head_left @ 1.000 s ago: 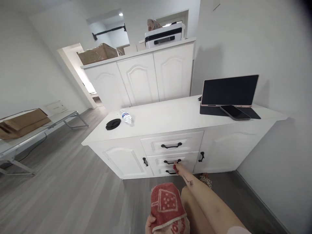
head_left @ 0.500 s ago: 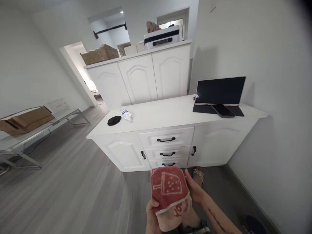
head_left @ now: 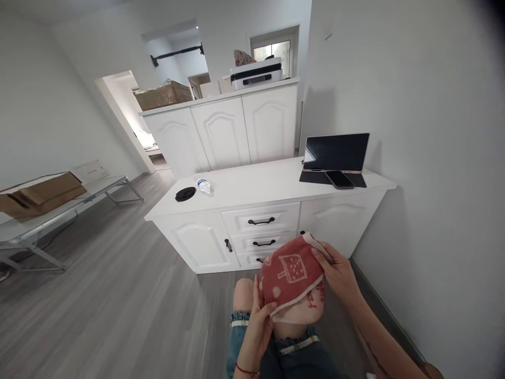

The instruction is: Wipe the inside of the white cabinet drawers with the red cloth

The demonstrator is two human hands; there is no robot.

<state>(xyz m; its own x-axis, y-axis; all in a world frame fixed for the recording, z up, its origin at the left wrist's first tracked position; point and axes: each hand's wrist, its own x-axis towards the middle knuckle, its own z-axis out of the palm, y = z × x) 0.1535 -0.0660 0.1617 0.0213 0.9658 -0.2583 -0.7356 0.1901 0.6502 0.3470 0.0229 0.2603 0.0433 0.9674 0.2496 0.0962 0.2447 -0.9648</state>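
Observation:
A folded red and pink towel [head_left: 292, 273] with a pale drawn pattern is held between both hands, above my knees. My left hand [head_left: 262, 310] grips its lower left side, thumb on top and fingers behind. On the upper right, my right hand [head_left: 335, 266] pinches the towel's white-edged corner, thumb across the front. The lighter pink layer with red lettering hangs below the red layer. Behind the towel stands a white cabinet [head_left: 205, 242] with black handles; the towel hides part of its drawers.
On the cabinet top are a water bottle [head_left: 203, 185], a black round object [head_left: 185, 194], a tablet [head_left: 336, 152] on a stand and a phone [head_left: 340, 180]. A cardboard box [head_left: 43, 195] lies on a glass table at left. A wall [head_left: 442, 210] bounds the right side.
The towel has been raised and moved right, and tilted. My right hand has shifted up to its upper right corner. The view has shifted, and my knees now show.

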